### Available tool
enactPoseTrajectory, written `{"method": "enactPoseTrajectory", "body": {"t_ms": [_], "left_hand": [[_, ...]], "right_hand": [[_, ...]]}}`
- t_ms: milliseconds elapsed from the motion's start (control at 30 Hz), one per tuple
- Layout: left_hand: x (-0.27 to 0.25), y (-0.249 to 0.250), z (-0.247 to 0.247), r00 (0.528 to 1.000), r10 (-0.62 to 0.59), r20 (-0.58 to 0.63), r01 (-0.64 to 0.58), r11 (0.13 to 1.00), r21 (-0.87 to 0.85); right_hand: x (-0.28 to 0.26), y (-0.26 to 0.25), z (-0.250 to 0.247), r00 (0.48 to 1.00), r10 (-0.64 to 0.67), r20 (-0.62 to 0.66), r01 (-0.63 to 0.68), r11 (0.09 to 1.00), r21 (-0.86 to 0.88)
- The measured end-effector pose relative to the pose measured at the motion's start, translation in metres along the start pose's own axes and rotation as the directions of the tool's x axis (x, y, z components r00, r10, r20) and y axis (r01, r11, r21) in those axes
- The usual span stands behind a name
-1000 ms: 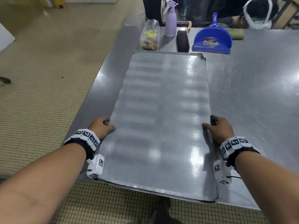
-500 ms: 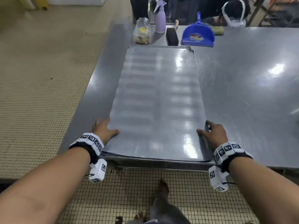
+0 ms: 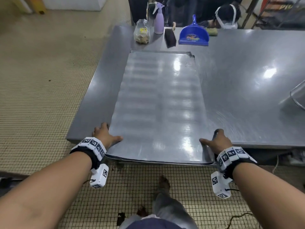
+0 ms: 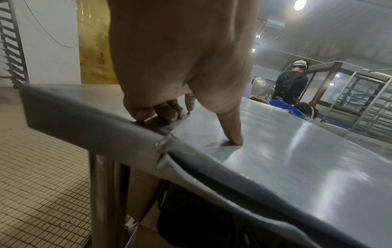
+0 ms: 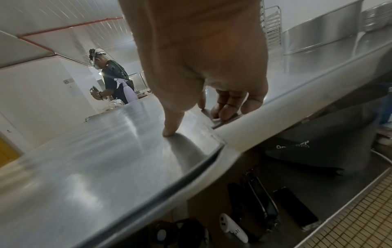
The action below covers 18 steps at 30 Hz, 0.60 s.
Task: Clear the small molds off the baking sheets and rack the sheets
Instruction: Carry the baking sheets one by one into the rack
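A long bare baking sheet (image 3: 158, 103) lies lengthwise on the steel table (image 3: 247, 80), its near end sticking out over the table's front edge. My left hand (image 3: 105, 134) grips the sheet's left rim near that end, thumb on top (image 4: 233, 134), fingers curled at the edge (image 4: 157, 112). On the right rim, my right hand (image 3: 216, 141) holds the same way, thumb pressing the top (image 5: 171, 127), fingers curled round the edge (image 5: 229, 107). No small molds are in sight on the sheet (image 4: 297, 159).
At the table's far end stand a bag of food (image 3: 142, 32), a lilac spray bottle (image 3: 158, 20), a dark brush (image 3: 170, 38) and a blue dustpan (image 3: 194, 35). A metal bowl's rim (image 3: 298, 95) shows at right. Another person (image 3: 227, 15) is beyond the table. Tray racks (image 4: 364, 100) stand behind.
The sheet has slid toward me, its near end now hanging past the table's front edge. Both hands kept their grip on its side rims and drew back with it.
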<state>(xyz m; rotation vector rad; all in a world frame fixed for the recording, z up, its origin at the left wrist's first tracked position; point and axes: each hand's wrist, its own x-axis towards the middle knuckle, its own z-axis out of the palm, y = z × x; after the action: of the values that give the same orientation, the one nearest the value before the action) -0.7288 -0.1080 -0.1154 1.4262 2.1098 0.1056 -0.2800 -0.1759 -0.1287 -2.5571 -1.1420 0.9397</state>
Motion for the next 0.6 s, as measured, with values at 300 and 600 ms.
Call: {"method": "enactPoseTrajectory", "body": {"t_ms": [300,600], "left_hand": [[-0.047,-0.044,0.009,0.989,-0.008,0.146,0.037,0.98,-0.196],[-0.063,-0.042,0.01,0.953,0.139,0.27,-0.01,0.903,-0.43]], "right_hand": [[-0.039,0.053,0.003,0.969,-0.069,0.235,0.008,0.968,0.25],[-0.053,0.059,0.013,0.914,-0.186,0.361,0.051,0.934,0.354]]}}
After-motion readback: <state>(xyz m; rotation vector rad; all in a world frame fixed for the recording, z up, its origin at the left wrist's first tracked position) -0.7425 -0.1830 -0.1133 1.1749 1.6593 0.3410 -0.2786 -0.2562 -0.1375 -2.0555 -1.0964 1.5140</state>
